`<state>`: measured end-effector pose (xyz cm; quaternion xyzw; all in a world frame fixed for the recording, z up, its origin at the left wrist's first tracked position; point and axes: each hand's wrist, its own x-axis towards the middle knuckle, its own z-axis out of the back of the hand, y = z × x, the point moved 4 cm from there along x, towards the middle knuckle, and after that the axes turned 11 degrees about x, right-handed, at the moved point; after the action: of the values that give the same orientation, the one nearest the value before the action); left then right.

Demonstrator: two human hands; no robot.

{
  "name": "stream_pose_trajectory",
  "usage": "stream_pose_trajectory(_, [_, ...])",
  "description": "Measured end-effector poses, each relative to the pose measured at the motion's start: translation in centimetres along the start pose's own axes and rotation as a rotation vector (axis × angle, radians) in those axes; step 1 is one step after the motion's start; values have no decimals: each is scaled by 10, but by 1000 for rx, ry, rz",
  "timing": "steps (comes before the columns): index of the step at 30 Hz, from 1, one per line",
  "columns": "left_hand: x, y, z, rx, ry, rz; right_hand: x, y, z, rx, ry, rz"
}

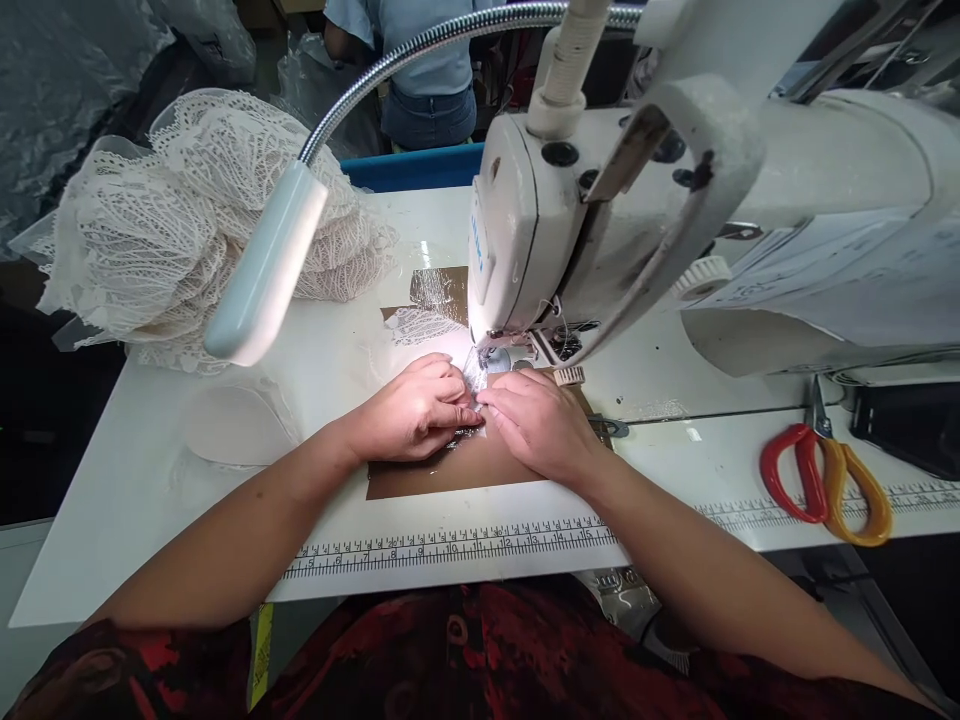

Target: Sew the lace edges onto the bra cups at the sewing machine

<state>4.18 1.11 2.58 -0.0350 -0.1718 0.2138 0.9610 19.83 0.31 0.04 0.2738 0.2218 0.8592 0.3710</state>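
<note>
My left hand point(422, 407) is closed, its thumb and fingertips pinching the edge of a white lace piece point(424, 325) just in front of the sewing machine point(517, 220). Close beside it, my right hand point(536, 420) presses its fingertips together on the same fabric near the needle. The lace runs from behind my left hand towards the presser foot. Under both hands lies a brown sheet point(420, 480) taped to the machine bed. My fingers hide part of the fabric.
A heap of cream lace point(150, 230) fills the back left, near a lamp point(270, 260). Pale oval cups point(232, 425) lie at left. Scissors point(825, 470) rest at right on the ruler strip point(465, 545). A person point(427, 80) is beyond the table.
</note>
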Motion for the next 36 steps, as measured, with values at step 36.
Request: stream_pose_trajectory(36, [-2,5,0,224,39,115,-2,-9,3,-312,-37,-175])
